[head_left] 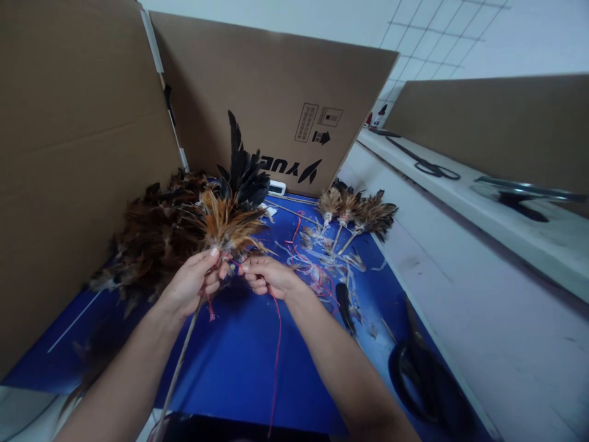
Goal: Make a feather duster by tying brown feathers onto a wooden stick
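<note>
My left hand (196,279) is closed round the base of a feather duster (225,224), where brown and black feathers meet a thin stick (181,362). The stick slants down toward me. Beside it, my right hand (267,274) pinches a red string (277,362), drawn taut from the feather base, with its loose end hanging below. A short red tail of string dangles under my left hand. Exactly how the string wraps the base is hidden by my fingers.
Brown feathers (147,239) are heaped at the left. Several small feather dusters (363,215) lie at the right, near tangled string (317,276) and feather scraps. Black-handled scissors (409,380) rest front right. Cardboard panels (276,92) stand round the blue table (230,368); a ledge (488,202) holds tools.
</note>
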Demonstrator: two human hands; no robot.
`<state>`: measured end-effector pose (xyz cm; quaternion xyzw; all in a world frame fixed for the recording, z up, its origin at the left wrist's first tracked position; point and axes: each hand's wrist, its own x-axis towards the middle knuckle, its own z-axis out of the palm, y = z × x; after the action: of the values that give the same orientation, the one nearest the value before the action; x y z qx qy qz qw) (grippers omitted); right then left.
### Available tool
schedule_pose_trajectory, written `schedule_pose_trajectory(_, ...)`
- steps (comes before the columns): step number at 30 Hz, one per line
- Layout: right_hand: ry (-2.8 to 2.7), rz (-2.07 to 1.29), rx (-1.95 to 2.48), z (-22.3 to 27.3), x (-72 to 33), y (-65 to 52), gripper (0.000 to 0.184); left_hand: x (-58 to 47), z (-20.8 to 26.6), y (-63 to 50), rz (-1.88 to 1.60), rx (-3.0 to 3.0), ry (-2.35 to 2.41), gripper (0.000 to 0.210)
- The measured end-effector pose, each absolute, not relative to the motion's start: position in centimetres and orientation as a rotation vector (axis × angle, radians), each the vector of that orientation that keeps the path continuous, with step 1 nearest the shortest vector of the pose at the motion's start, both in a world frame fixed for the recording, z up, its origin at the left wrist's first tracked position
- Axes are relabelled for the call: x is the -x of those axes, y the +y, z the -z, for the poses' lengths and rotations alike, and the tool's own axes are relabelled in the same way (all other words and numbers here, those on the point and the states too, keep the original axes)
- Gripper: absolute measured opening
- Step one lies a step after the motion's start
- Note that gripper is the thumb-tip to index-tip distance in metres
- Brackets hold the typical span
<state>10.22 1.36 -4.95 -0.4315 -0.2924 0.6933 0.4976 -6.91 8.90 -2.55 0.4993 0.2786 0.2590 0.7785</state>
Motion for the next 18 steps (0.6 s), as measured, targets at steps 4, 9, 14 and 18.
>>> schedule_pose_trajectory(4,-0.665,-1.652,1.081,4.9,-10.2,1.5,0.016,6.9,2.6,8.6,-0.517,-1.146,0.597,0.046)
schedule_pose_trajectory(9,-0.751,-1.580,1.146,5.2,-10.2,1.4,0.020,6.9,2.3,7.5,-0.507,-1.256,0.571,0.040)
schedule_pose_trajectory(14,-0.822,-1.501,1.130,5.8,-10.4,0.6,0.032,7.1,2.3,6.2,-0.480,-1.419,0.552,0.034)
schedule_pose_trajectory(18,-0.866,-1.405,1.150,4.8,-10.8,-1.1,0.035,7.6,1.4,4.7,-0.416,-1.602,0.504,0.030)
